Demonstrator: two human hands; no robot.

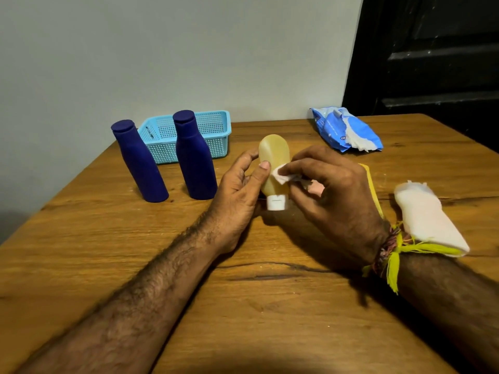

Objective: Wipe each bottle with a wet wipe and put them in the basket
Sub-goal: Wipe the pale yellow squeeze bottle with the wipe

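Two dark blue bottles, amber bottle, light-blue perforated basket, white wipe

One camera only — it sits on the person's head, looks forward and down, close over the desk, toward its far edge.

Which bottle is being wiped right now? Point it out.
The amber bottle with the white cap, held cap-down by the left hand while the right hand rubs a wet wipe on it. Both blue bottles stand untouched.

two bottles left on table, basket just behind them, wipes pack far right
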